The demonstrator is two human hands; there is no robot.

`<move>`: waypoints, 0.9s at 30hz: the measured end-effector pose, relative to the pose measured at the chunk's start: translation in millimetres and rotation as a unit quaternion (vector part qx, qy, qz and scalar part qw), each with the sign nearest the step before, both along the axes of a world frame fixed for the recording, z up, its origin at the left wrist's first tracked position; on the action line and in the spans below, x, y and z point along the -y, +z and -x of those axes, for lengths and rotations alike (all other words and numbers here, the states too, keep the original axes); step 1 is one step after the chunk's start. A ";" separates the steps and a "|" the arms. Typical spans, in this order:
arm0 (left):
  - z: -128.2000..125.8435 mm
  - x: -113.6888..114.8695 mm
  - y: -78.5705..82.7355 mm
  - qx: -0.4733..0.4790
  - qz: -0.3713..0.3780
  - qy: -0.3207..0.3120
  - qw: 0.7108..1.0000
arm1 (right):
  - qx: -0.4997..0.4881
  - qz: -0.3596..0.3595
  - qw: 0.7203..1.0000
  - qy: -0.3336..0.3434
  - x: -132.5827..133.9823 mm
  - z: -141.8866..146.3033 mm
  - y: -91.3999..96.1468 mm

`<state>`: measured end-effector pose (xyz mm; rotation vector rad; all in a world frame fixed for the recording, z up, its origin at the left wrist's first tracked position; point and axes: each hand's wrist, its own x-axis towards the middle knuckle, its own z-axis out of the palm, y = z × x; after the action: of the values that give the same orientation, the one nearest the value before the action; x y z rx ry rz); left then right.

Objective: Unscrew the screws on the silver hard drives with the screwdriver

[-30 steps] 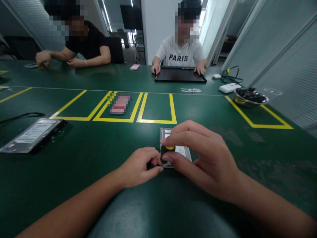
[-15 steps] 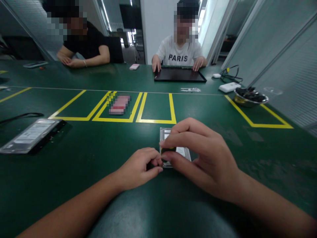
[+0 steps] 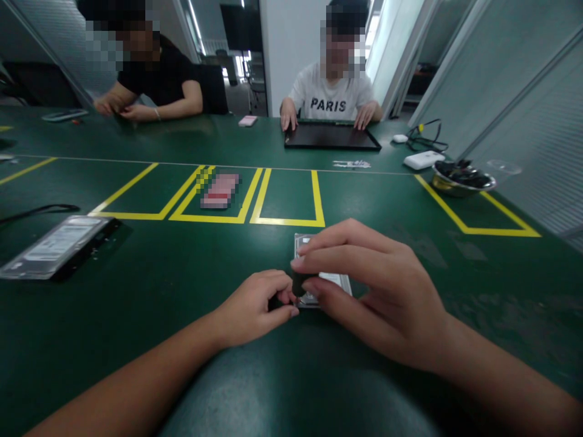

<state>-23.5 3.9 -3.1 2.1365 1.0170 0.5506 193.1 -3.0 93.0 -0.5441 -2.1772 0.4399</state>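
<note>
A small hard drive [image 3: 336, 280] lies flat on the green table, partly hidden behind my right hand [image 3: 364, 279]. That hand pinches the dark, stubby handle of a screwdriver [image 3: 299, 283] between thumb and fingers, above the drive's left part; its tip is hidden. My left hand [image 3: 266, 306] is curled, with thumb and fingertips against the drive's lower left edge. A larger hard drive [image 3: 59, 243], label up, lies far to the left.
Yellow tape frames [image 3: 286, 222] mark the table, one around a pink, blurred item [image 3: 220, 190]. At right stands a metal bowl [image 3: 462, 182] of dark parts, near a white box [image 3: 423, 160]. Across the table, one person touches a black tray-like panel [image 3: 332, 136]; another sits at left.
The screwdriver handle has turned in my right fingers, which have opened slightly, and its yellow mark no longer shows. My left hand stays in place. The person at far left has shifted their hands.
</note>
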 end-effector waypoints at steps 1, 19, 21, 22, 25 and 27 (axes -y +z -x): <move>0.0 0.0 -0.6 0.003 0.002 0.001 1.000 | -0.001 -0.001 1.000 0.009 0.4 -0.4 -0.2; -0.8 0.8 -3.3 0.002 0.009 0.006 1.000 | -0.011 -0.011 1.000 0.006 0.2 2.2 -1.2; -0.7 1.0 -1.2 -0.003 0.008 0.004 1.000 | -0.008 -0.011 1.000 -0.010 0.7 3.1 -0.7; -0.7 1.3 -0.3 -0.005 0.005 0.006 1.000 | -0.006 -0.009 1.000 -0.017 0.8 3.3 -0.5; -0.9 2.8 -0.5 -0.006 -0.006 0.019 1.000 | -0.001 -0.003 1.000 -0.019 0.8 3.3 -0.7; -0.9 3.7 -3.0 -0.003 -0.007 0.025 1.000 | -0.002 -0.002 1.000 -0.006 0.6 2.8 -1.0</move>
<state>-22.6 0.2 -6.0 2.1311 1.0758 0.5790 190.3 -3.5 92.0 -0.5534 -2.1700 0.4303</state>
